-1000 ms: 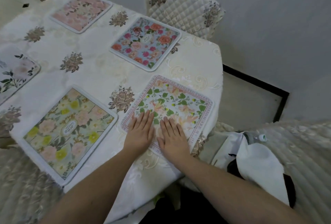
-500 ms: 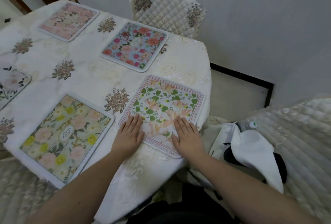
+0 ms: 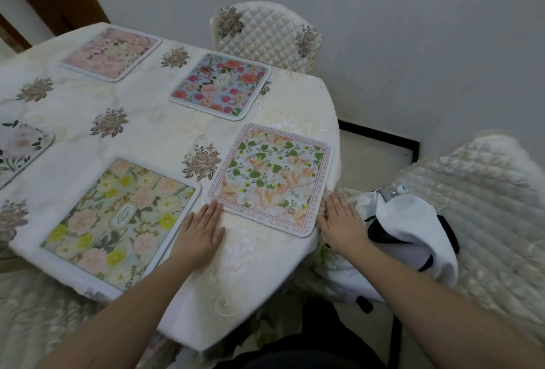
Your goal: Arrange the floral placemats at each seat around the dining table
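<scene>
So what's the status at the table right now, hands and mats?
Left hand open, flat on the tablecloth at the green-leaf placemat's near-left corner. Right hand open at its right edge. Placemat flat by the table corner. Nothing in the way.

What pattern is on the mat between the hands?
Green leaves and peach flowers inside a red lettered border on the mat; head view.

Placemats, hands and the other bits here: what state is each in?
Green-leaf placemat: flat, at table edge.
Yellow placemat: flat.
Blue placemat: flat.
Pink placemat: flat.
Left hand: open, flat on tablecloth.
Right hand: open, beside the green-leaf placemat.
White cloth: crumpled on chair.
</scene>
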The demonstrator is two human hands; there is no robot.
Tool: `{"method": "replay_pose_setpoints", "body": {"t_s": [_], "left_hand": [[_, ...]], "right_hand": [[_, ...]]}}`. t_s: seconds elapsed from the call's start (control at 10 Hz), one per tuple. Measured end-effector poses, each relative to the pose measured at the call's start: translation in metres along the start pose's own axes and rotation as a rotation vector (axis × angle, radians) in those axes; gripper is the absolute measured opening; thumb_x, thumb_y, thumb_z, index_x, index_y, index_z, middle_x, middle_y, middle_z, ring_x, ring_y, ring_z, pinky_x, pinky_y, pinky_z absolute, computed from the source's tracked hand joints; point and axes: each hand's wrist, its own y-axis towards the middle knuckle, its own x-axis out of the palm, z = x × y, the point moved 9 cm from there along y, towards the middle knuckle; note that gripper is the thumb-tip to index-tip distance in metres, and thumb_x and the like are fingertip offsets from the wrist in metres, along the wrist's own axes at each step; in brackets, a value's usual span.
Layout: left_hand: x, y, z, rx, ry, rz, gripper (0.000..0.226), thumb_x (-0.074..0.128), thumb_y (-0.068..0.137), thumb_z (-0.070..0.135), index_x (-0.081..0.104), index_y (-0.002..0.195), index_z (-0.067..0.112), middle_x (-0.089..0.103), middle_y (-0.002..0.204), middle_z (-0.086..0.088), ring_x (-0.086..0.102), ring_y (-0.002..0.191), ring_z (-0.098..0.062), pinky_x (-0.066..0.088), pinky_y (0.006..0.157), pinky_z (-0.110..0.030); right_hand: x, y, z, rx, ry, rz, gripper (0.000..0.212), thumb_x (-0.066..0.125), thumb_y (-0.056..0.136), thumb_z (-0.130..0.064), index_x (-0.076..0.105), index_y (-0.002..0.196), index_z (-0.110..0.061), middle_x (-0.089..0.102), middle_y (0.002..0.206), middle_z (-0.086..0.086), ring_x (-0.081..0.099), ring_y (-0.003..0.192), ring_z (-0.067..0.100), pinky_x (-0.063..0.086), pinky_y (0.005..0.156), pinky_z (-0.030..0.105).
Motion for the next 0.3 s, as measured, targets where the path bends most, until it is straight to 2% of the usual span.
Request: {"method": "replay_pose_setpoints", "body": {"t_s": [0.1,0.2,0.3], "left_hand": [[-0.008,-0.005,0.0,-0.035,-0.065,-0.029,0.074,0.003,0.095,0.06,-0.002,0.158,0.022,-0.008,0.164,0.008,-0.003,0.151,-0.009,-0.003,0.122,-0.037],[-0.021,-0.004,0.005,-0.086,-0.129,0.028,0.064,0.026,0.102,0.049,0.016,0.157,0.018,0.013,0.165,0.001,0.013,0.151,-0.014,0.008,0.122,-0.043],[-0.027,-0.005,0.032,0.021,-0.13,0.044,0.063,0.033,0.102,0.048,0.021,0.156,0.017,0.02,0.163,-0.002,0.018,0.149,-0.017,0.016,0.121,-0.041]], "right_hand": [[-0.007,-0.02,-0.004,0.057,0.06,0.003,0.072,0.005,0.098,-0.055,0.007,0.157,-0.013,0.005,0.165,0.003,0.002,0.151,0.016,0.0,0.12,0.034],[-0.01,-0.041,-0.011,0.1,0.092,-0.045,0.062,0.015,0.104,-0.046,0.01,0.156,-0.013,0.009,0.164,0.004,0.008,0.15,0.018,0.004,0.12,0.035],[-0.01,-0.06,-0.022,0.088,0.115,-0.071,0.061,0.016,0.104,-0.046,0.012,0.156,-0.014,0.012,0.164,0.005,0.011,0.15,0.019,0.008,0.12,0.037]]}}
